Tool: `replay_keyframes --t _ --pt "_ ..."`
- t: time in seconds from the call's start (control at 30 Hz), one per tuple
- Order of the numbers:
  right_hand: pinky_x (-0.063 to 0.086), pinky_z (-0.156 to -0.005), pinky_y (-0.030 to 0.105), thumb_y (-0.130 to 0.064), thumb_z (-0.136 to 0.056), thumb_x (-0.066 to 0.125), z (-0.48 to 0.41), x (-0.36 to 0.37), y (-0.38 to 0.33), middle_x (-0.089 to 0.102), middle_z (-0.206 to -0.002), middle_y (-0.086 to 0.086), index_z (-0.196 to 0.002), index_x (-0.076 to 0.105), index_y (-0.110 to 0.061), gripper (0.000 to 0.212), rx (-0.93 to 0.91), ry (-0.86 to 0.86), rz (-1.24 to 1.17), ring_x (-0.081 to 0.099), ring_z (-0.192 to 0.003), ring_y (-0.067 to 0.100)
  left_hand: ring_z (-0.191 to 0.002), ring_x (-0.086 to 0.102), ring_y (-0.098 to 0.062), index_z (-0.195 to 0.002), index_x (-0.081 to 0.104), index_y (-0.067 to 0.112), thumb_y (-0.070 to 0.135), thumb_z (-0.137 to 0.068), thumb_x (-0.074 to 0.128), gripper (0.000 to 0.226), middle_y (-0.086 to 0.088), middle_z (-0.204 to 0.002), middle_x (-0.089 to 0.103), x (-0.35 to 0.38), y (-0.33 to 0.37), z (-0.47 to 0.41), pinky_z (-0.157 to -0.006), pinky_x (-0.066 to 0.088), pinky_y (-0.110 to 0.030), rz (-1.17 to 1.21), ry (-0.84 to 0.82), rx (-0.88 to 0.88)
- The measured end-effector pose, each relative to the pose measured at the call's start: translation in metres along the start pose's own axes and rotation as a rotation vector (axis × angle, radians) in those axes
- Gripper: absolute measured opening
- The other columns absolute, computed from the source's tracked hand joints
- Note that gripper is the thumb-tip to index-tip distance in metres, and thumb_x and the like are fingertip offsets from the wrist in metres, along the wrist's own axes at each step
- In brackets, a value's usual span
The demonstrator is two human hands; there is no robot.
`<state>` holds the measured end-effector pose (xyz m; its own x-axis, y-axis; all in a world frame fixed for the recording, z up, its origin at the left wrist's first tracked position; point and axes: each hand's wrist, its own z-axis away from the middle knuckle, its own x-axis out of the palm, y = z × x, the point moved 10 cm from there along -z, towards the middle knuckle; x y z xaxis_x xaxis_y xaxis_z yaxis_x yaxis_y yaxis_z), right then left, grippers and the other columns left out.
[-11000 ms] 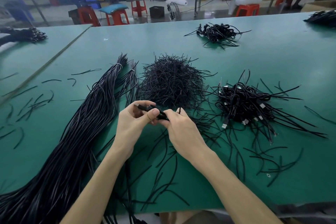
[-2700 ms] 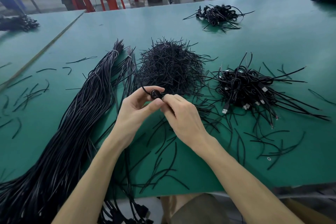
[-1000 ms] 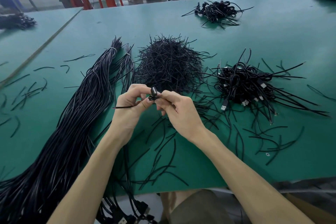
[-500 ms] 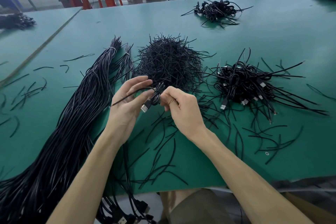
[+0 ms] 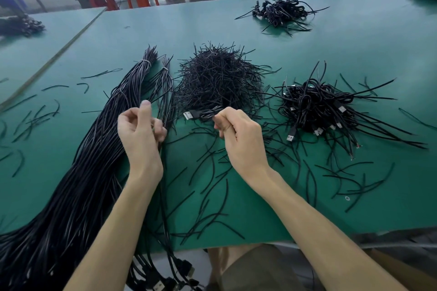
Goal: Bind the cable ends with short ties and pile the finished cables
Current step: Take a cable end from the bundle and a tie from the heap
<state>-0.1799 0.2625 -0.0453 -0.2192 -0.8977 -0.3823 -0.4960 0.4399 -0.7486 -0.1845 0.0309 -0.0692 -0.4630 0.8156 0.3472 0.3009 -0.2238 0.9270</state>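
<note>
Item: cable [image 5: 203, 114], likely light, limp, springy; right hand [image 5: 238, 134] pinches its coil, plug beyond the fingertips; left hand [image 5: 139, 127] curled, contents unclear.

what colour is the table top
Green; the table top shows best in the head view.

Single head-worn wide view, forward-down, close over the table [image 5: 189, 30], far background seemingly blurred.
</note>
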Motion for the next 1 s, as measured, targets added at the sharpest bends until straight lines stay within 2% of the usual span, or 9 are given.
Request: replay_keyframes --t 0.1,0.2,0.27,0.43,0.6,0.67,0.77,0.87,1.0 --pt "0.049 -0.070 0.039 -0.026 -0.106 0.046 0.001 0.001 -0.005 0.057 -0.076 -0.005 -0.083 0.059 -0.008 0.032 -0.024 0.000 0.088 0.052 -0.078 0.018 -0.044 0.038 -0.012 -0.079 0.049 0.017 0.039 -0.105 0.052 0.035 0.007 -0.059 0.044 0.027 0.018 0.015 -0.040 0.030 -0.024 -0.150 -0.219 0.162" --pt "0.049 -0.066 0.042 -0.021 -0.106 0.050 0.003 0.003 -0.011 0.060 -0.079 0.000 -0.086 0.060 -0.007 0.026 -0.071 -0.001 0.204 0.052 -0.079 0.021 -0.050 0.051 -0.021 -0.091 0.057 0.016 0.052 -0.101 0.048 0.039 0.000 -0.067 0.055 0.060 0.004 0.034 -0.041 0.031 -0.030 -0.296 -0.525 0.129" --pt "0.049 -0.064 0.043 -0.017 -0.106 0.052 0.004 0.005 -0.013 0.060 -0.081 0.000 -0.087 0.061 -0.007 0.022 -0.091 -0.014 0.247 0.051 -0.080 0.021 -0.059 0.058 -0.026 -0.100 0.059 0.016 0.056 -0.100 0.047 0.041 -0.004 -0.076 0.061 0.070 -0.005 0.041 -0.044 0.035 -0.031 -0.315 -0.627 0.094" --pt "0.050 -0.064 0.042 -0.021 -0.105 0.047 0.004 0.005 -0.017 0.060 -0.081 -0.001 -0.085 0.061 -0.009 0.027 -0.123 -0.026 0.293 0.051 -0.080 0.019 -0.077 0.065 -0.031 -0.109 0.064 0.005 0.031 -0.100 0.046 0.032 -0.018 -0.095 0.068 0.070 -0.014 0.036 -0.051 0.045 -0.032 -0.167 -0.673 -0.015" --pt "0.049 -0.063 0.043 -0.019 -0.106 0.053 0.004 0.007 -0.016 0.059 -0.081 -0.003 -0.083 0.058 -0.011 0.024 -0.115 -0.036 0.290 0.049 -0.081 0.018 -0.089 0.066 -0.031 -0.109 0.066 0.005 0.010 -0.087 0.040 0.034 -0.025 -0.102 0.068 0.066 -0.017 0.033 -0.062 0.050 -0.034 -0.214 -0.648 0.000" --pt "0.049 -0.063 0.042 -0.020 -0.106 0.053 0.005 0.009 -0.016 0.059 -0.081 -0.003 -0.083 0.058 -0.010 0.025 -0.123 -0.048 0.297 0.049 -0.081 0.017 -0.087 0.068 -0.031 -0.106 0.066 0.007 0.012 -0.091 0.042 0.029 -0.022 -0.099 0.070 0.065 -0.018 0.032 -0.063 0.051 -0.034 -0.239 -0.626 -0.001" --pt "0.051 -0.064 0.042 -0.025 -0.105 0.046 0.005 0.011 -0.017 0.062 -0.083 -0.002 -0.085 0.061 -0.009 0.030 -0.137 -0.064 0.309 0.051 -0.081 0.018 -0.077 0.070 -0.028 -0.102 0.067 0.012 0.034 -0.100 0.056 0.024 -0.012 -0.090 0.074 0.065 -0.022 0.032 -0.061 0.053 -0.032 -0.324 -0.580 -0.004" --pt "0.051 -0.066 0.043 -0.028 -0.104 0.039 0.005 0.012 -0.016 0.063 -0.085 -0.003 -0.087 0.062 -0.009 0.034 -0.123 -0.078 0.295 0.053 -0.084 0.018 -0.079 0.073 -0.024 -0.107 0.071 0.017 0.028 -0.100 0.065 0.015 -0.007 -0.093 0.077 0.066 -0.026 0.034 -0.065 0.058 -0.031 -0.352 -0.614 -0.010" --pt "0.051 -0.067 0.044 -0.022 -0.107 0.048 0.003 0.011 -0.008 0.059 -0.083 -0.008 -0.085 0.059 -0.012 0.027 -0.065 -0.086 0.199 0.049 -0.084 0.013 -0.092 0.073 -0.019 -0.112 0.078 0.027 0.025 -0.093 0.075 0.019 -0.007 -0.103 0.078 0.064 -0.023 0.033 -0.075 0.058 -0.026 -0.284 -0.658 -0.045"
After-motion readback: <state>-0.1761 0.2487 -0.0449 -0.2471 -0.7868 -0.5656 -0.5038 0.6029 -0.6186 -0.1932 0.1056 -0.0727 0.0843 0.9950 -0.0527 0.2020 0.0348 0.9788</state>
